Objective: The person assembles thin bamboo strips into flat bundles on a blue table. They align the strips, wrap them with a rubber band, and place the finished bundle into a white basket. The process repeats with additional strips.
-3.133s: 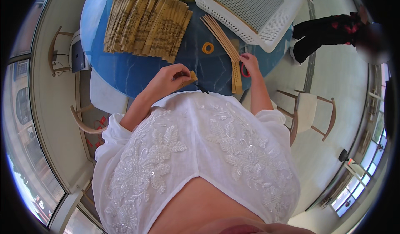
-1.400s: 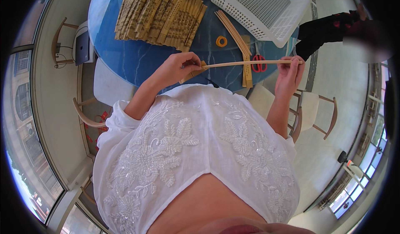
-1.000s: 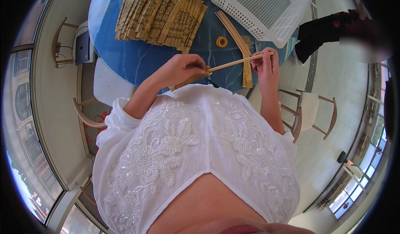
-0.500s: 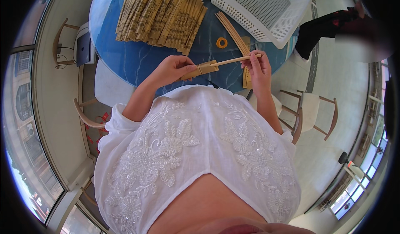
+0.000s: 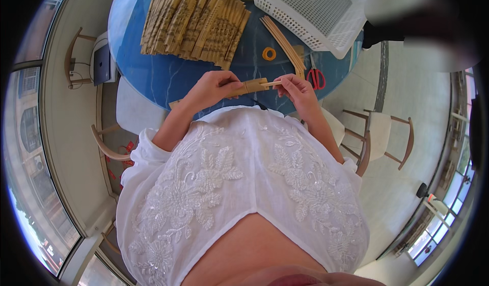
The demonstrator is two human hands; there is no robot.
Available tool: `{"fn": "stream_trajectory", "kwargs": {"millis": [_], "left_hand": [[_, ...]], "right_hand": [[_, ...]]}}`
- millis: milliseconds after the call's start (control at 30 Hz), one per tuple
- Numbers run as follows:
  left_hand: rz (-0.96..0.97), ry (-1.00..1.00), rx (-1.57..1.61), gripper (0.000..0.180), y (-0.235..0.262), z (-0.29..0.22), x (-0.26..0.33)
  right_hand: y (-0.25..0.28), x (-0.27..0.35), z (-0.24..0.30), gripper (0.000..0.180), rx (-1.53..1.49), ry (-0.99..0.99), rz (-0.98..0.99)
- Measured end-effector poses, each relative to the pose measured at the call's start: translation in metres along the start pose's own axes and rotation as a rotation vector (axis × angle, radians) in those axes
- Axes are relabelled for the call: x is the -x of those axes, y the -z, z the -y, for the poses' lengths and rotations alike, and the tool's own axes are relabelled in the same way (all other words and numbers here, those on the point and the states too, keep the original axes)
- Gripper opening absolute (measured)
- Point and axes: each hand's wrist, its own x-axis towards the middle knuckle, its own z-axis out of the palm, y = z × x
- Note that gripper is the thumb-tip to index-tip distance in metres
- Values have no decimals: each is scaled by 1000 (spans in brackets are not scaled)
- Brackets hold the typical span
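Two hands closing a folded bamboo fan over a blue table

At centre frame, the left hand (image 5: 211, 89) curls palm-down, its grip clamped on the folded fan (image 5: 253, 86); the right hand (image 5: 300, 91) pinches the fan's right-hand tip, fingers together, both forearms bent inward above the blue table (image 5: 147, 77).

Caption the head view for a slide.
Left hand and right hand hold a folded bamboo strip over a blue round table.
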Motion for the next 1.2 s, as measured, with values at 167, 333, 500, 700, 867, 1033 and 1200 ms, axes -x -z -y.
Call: {"fn": "stream_trajectory", "kwargs": {"millis": [167,333,500,700,867,1033,1200], "left_hand": [[15,1,-48,16,0,-6,3],[55,-22,12,15,-3,-6,3],[23,-16,-2,16,-4,-6,5],[-7,-19,-135,16,-3,-5,5],[-11,8,-93,16,-4,-4,5],[-50,76,-3,15,-4,6,7],[-89,95,45,16,3,12,12]], "right_hand": [[0,1,4,19,-69,-157,42],[-9,0,-1,23,-31,-181,114],[-11,-3,-2,21,8,-175,134],[-16,-6,3,19,60,-160,162],[-8,-13,-2,21,39,-166,144],[94,-52,-55,28,494,-91,-462],[209,-68,-138,33,908,-126,-808]]}}
